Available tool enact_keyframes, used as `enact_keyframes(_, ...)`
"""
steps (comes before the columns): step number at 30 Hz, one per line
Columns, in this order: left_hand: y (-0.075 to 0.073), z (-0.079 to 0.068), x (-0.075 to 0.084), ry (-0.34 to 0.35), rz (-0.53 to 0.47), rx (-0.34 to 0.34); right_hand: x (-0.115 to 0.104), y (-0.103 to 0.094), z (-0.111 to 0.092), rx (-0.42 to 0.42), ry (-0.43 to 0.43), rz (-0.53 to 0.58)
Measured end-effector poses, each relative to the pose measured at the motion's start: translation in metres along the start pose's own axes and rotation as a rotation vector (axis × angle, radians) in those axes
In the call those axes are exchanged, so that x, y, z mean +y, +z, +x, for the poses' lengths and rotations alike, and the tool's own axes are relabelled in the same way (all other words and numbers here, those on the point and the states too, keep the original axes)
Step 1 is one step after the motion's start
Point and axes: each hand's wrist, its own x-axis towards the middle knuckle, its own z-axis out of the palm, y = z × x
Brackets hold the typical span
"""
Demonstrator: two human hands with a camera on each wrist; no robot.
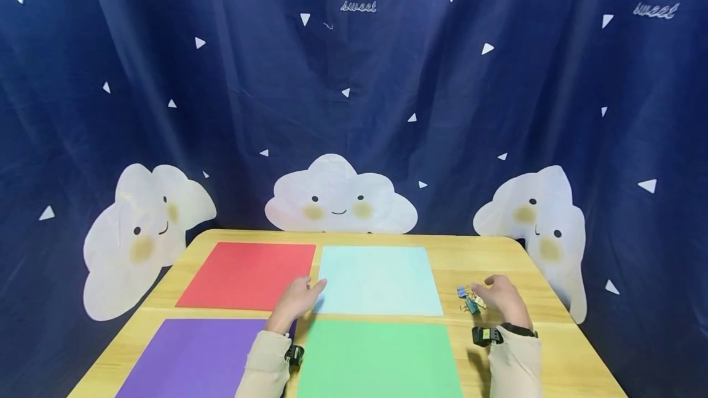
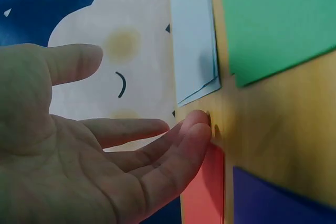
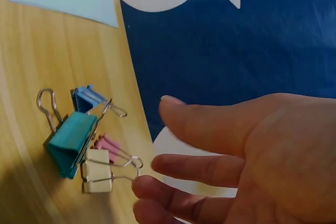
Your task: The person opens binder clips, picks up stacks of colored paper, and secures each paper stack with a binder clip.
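Note:
My right hand (image 1: 500,296) hovers beside a small cluster of binder clips at the table's right, thumb and fingers apart with nothing between them. In the right wrist view the cluster shows a large teal binder clip (image 3: 72,136), a blue binder clip (image 3: 86,98), a pink binder clip (image 3: 108,146) and a cream binder clip (image 3: 97,170), lying close together. My left hand (image 1: 298,300) is held above the table between the red sheet (image 1: 249,275) and the light blue sheet (image 1: 378,281), fingers loosely bent, holding nothing.
A purple sheet (image 1: 188,361) lies at the front left and a green sheet (image 1: 381,361) at the front middle of the wooden table (image 1: 553,349). Behind the table hangs a dark blue curtain (image 1: 354,121) printed with clouds and triangles.

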Motion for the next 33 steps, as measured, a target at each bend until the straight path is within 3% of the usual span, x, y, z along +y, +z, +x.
enact_keyframes(4, 0.006, 0.001, 0.002, 0.027, 0.039, 0.019, 0.006, 0.001, 0.001, -0.005, 0.005, 0.007)
enact_keyframes(12, 0.016, -0.002, 0.0, 0.003, 0.078, 0.063, 0.011, 0.01, 0.0, 0.022, 0.021, 0.067)
enact_keyframes(20, 0.035, 0.001, 0.028, -0.009, 0.207, 0.148, 0.015, 0.013, -0.001, 0.032, 0.064, 0.123)
enact_keyframes(25, 0.046, 0.006, 0.037, -0.069, 0.246, 0.213, 0.018, 0.015, 0.0, 0.023, 0.069, 0.137)
enact_keyframes(33, 0.059, 0.019, 0.04, -0.188, 0.24, 0.242, 0.019, 0.016, 0.002, 0.003, 0.085, 0.128)
